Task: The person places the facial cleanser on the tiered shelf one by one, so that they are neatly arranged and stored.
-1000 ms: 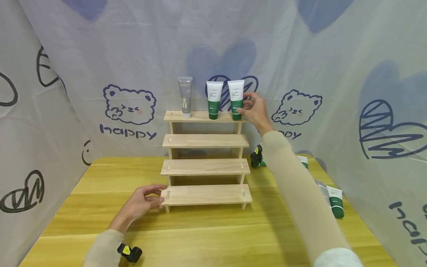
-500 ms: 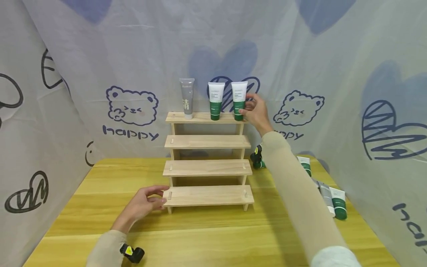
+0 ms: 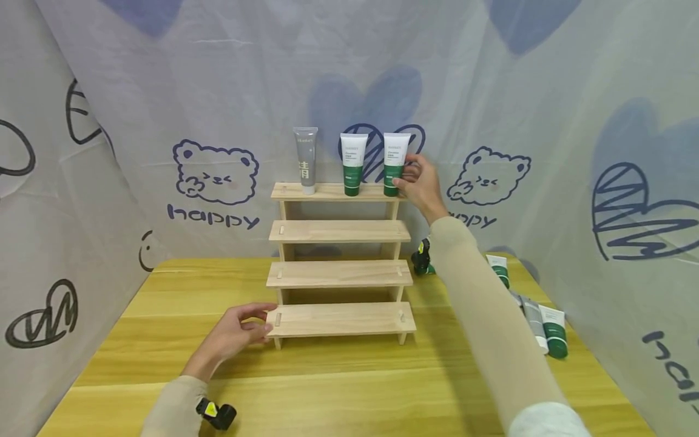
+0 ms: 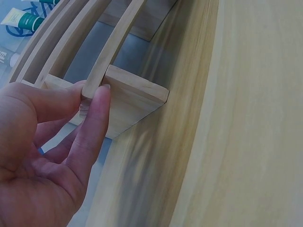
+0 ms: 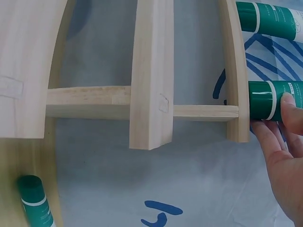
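In the head view, the right grip (image 3: 423, 185) pinches a green-and-white tube (image 3: 392, 173) that stands cap down near the right end of the top shelf (image 3: 330, 192). A matching tube (image 3: 352, 173) stands just beside it with a gap between, and a grey tube (image 3: 306, 159) stands near the other end. The step in hand looks like settling the pinched tube, so it would pay to line its front up with its neighbour and check that it is upright before letting go. The left grip (image 3: 235, 331) is at the lower corner of the wooden stand (image 3: 338, 230), which rests on the counter (image 3: 327, 388).

In the left wrist view, thumb and finger pinch the end of the bottom shelf (image 4: 113, 45). A light, steady hold there should stop the stand from sliding; pulling on it could upset the tubes above.

In the right wrist view, the green cap (image 5: 259, 100) appears to meet the shelf, with the thumb (image 5: 290, 111) on the tube and the fingers round the far side. Best to press the cap flat, then part thumb and fingers evenly, since a one-sided release might tip it.
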The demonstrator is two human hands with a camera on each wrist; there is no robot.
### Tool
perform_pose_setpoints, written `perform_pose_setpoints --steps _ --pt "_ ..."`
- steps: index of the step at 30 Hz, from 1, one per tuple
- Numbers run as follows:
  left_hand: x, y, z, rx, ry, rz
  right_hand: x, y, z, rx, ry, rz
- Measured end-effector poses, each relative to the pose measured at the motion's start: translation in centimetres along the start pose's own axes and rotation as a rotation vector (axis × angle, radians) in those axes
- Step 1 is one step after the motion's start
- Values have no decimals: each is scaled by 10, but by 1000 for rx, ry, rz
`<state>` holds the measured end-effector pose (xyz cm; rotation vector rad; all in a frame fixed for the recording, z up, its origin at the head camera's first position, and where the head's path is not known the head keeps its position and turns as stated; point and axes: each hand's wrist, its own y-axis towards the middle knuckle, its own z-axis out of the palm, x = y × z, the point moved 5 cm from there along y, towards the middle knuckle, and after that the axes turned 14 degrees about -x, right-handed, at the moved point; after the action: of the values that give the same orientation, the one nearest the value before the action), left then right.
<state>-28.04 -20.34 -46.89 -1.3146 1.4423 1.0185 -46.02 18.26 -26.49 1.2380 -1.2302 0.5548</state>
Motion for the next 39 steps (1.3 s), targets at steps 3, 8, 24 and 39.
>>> perform_pose_setpoints --steps 3,8,24,39 --pt "0 0 1 4 -2 -1 -1 0 -1 12 -13 -13" --pt "1 2 3 3 5 -7 -1 2 -3 19 -46 -32" --pt "2 1 -1 -3 1 -18 0 -4 -9 71 -56 -34" --pt "3 0 -1 -10 8 -16 -3 -13 -73 88 -307 79"
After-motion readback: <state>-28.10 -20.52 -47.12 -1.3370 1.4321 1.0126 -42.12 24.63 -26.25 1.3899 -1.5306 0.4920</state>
